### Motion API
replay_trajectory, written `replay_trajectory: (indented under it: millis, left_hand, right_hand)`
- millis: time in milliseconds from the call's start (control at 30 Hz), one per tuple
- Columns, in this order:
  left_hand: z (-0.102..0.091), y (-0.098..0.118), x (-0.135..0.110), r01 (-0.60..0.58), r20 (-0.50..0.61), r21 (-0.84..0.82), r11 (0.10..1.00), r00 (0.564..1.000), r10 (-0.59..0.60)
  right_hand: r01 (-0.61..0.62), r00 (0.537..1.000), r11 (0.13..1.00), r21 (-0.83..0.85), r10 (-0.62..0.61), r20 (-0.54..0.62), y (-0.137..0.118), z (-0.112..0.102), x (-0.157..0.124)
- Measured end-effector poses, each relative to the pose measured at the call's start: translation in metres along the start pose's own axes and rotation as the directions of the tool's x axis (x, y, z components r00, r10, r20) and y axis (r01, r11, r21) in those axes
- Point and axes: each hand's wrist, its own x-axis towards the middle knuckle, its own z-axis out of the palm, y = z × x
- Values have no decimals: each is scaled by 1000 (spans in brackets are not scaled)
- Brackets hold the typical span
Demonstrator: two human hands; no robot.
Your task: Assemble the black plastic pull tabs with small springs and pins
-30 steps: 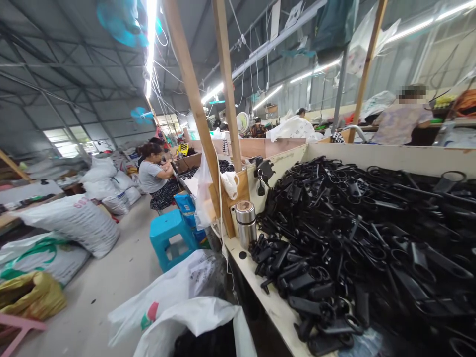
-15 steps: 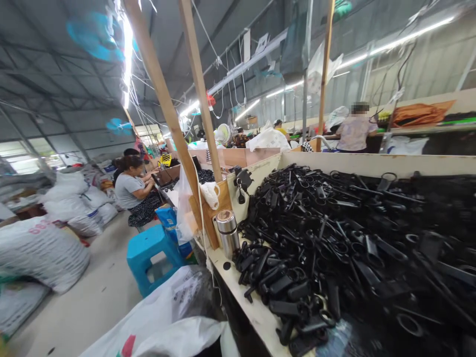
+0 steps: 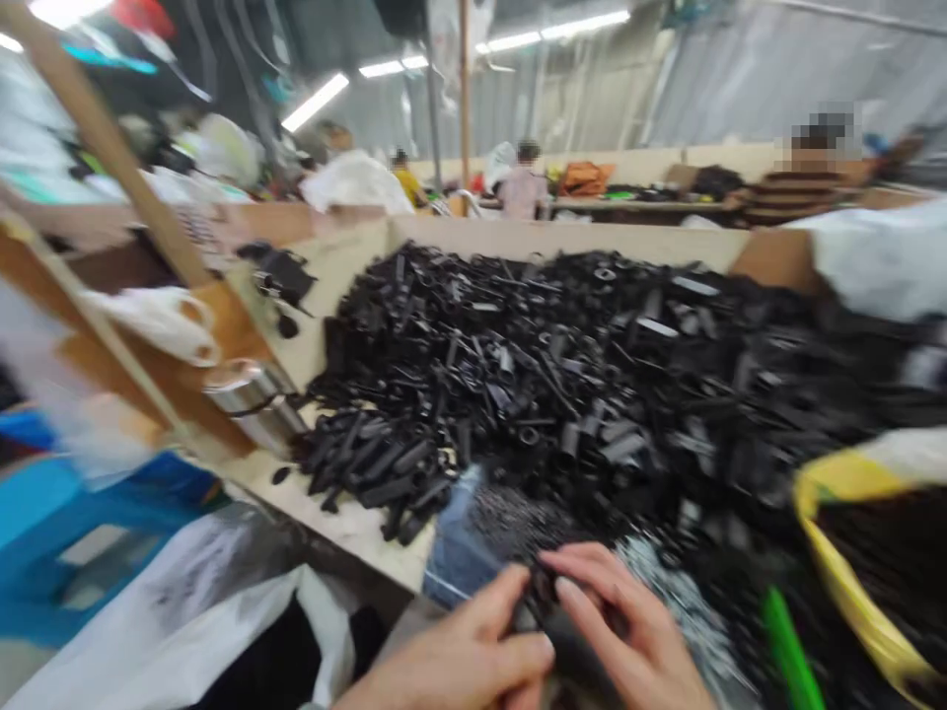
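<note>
Left hand [image 3: 451,656] and right hand [image 3: 621,626] meet at 12 o'clock, fingers closed on black plastic piece [image 3: 542,594], equally near both. Long axis blurred, cannot tell. Heap of black plastic pieces [image 3: 533,375] beyond, on tabletop [image 3: 355,523].

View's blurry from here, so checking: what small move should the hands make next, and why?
Probably lift the black plastic piece slightly clear of the heap of black plastic parts. The left hand and right hand both seem to pinch it at the heap's near edge, with loose parts close by, so a lift might avoid snagging them. Blur hides its exact shape.
</note>
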Motion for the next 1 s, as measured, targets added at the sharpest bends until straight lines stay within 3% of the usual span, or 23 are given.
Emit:
replay_trajectory:
  millis: [67, 133, 267, 433, 700, 1000]
  left_hand:
    - [2, -3, 7, 122, -63, -96, 988, 990, -128]
    - [4, 0, 10, 161, -74, -161, 974, 982, -174]
    - [4, 15, 10, 105, 5, -125, 987, 994, -105]
    - [1, 19, 13, 142, 83, -138, 980, 988, -131]
    - [5, 21, 11, 230, 12, -97, 968, 973, -230]
    - [1, 12, 12, 255, 87, -119, 960, 966, -245]
  right_hand:
    - [-41, 999, 998, 56, 42, -17, -1, 1, 5]
    - [-95, 994, 992, 84, 100, -53, 0, 4, 6]
    - [-119, 990, 987, 108, 126, -59, 4, 8, -2]
    - [-116, 993, 987, 114, 118, -10, 6, 9, -7]
    - [-118, 993, 992, 52, 119, -24, 8, 12, -10]
    - [-141, 988, 985, 102, 134, 71, 12, 3, -15]
